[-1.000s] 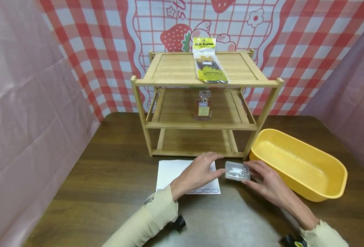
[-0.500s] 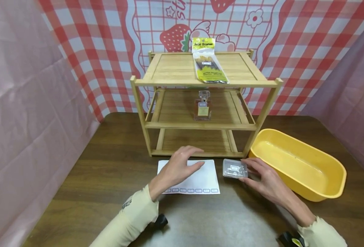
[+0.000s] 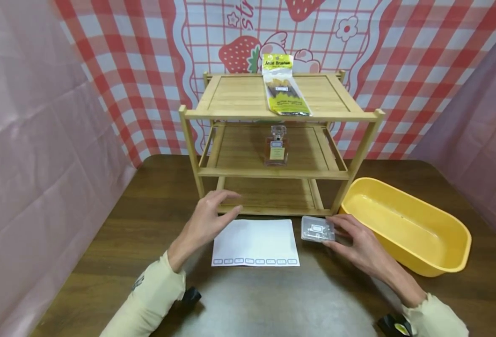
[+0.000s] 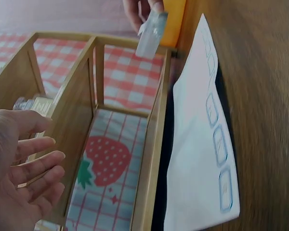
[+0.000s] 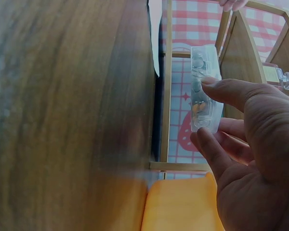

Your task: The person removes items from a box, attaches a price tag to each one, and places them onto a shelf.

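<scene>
A small clear plastic case (image 3: 317, 229) with a white label is held at its right edge by my right hand (image 3: 363, 248), thumb in front and fingers behind. In the right wrist view, small items, too unclear to name, show through the case (image 5: 202, 91). My left hand (image 3: 203, 222) hovers over the left end of a white paper sheet (image 3: 256, 238), its fingers spread loosely and holding nothing. Along the paper's front edge runs a row of small blue-framed labels. In the left wrist view, the left hand (image 4: 24, 168) appears before the wooden shelf, palm partly visible.
Behind the paper stands a three-tier wooden shelf (image 3: 273, 173). A yellow packet of artist brushes (image 3: 288, 96) lies on its top tier, and a perfume bottle (image 3: 276, 147) stands on the middle one. An orange-yellow tub (image 3: 408, 229) sits at the right, near my right hand.
My left hand has moved left, away from the case and across the paper, uncovering more of the sheet. The right hand, still gripping the case, has shifted slightly left.
</scene>
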A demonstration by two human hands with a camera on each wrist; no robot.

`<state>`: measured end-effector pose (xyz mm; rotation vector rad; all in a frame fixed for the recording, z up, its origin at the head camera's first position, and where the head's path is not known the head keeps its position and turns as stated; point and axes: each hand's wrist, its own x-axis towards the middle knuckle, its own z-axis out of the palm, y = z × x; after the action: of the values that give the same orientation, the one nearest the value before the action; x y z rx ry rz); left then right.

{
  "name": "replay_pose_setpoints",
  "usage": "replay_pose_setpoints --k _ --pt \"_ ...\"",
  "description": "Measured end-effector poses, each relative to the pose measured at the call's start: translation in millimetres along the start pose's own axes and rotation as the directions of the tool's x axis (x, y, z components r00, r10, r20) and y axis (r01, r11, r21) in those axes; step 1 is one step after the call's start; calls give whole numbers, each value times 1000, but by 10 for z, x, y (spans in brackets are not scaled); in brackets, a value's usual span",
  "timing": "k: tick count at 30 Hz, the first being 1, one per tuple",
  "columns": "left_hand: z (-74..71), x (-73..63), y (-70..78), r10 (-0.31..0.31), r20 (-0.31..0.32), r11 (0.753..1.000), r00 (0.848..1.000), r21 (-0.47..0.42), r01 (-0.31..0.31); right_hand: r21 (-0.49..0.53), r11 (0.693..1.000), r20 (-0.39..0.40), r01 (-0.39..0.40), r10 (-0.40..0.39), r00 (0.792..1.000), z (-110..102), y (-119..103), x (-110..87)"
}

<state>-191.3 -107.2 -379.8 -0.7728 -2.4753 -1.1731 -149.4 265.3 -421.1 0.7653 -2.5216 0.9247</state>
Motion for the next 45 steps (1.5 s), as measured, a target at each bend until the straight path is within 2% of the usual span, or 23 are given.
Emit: replay_pose_setpoints --k 8,15,20,26,32,34,45 --pt "-213 -54 -126 -1 -79 1000 997 20 3 12 1000 11 -19 19 1000 12 -16 22" --pt "-361 -55 -196 -2 -157 1000 988 -2 1 11 999 -21 41 -41 999 37 18 63" --pt "-449 -64 -250 -9 -239 999 971 -32 1 16 999 -16 42 -42 999 54 12 100" --pt "-526 -61 -324 -43 -329 995 943 -96 12 44 998 -7 35 -35 999 64 -12 133" --pt "-565 -38 -346 -140 -373 969 917 -244 49 48 998 1 41 -41 999 83 -18 154" --pt "-568 -24 -364 -156 -380 959 912 -279 48 46 998 3 39 -39 999 87 -18 159" --pt "-548 85 -412 -179 -393 916 902 -400 7 26 998 -1 57 -57 998 109 -3 170"
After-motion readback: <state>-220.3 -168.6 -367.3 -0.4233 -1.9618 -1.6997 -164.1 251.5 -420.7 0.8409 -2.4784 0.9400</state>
